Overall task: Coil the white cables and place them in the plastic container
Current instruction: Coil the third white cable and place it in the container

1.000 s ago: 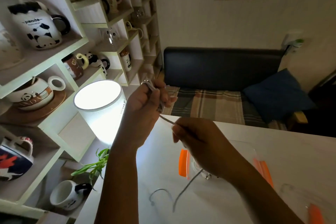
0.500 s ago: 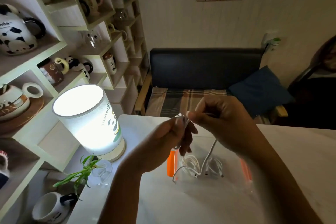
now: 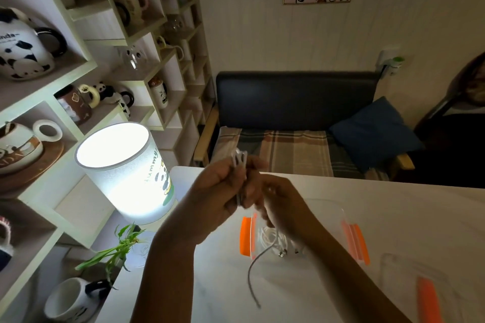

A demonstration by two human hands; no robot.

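Gripped in left hand (image 3: 223, 191): looped white cable (image 3: 240, 162). Pinched by right hand (image 3: 283, 204): its strand, above plastic container (image 3: 325, 208) on table (image 3: 393, 217).

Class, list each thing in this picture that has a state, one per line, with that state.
Lamp: lit.
Plastic container: open, coiled cables inside.
Lid: off, on table.
White cable: partly coiled, tail hanging.
Left hand: gripping the coil.
Right hand: curled round the cable.

1. White cable (image 3: 240, 165): thin, folded into loops, held above the table, its loose tail trailing down.
2. Plastic container (image 3: 325, 211): clear, orange clips, holding coiled cables (image 3: 270, 237).
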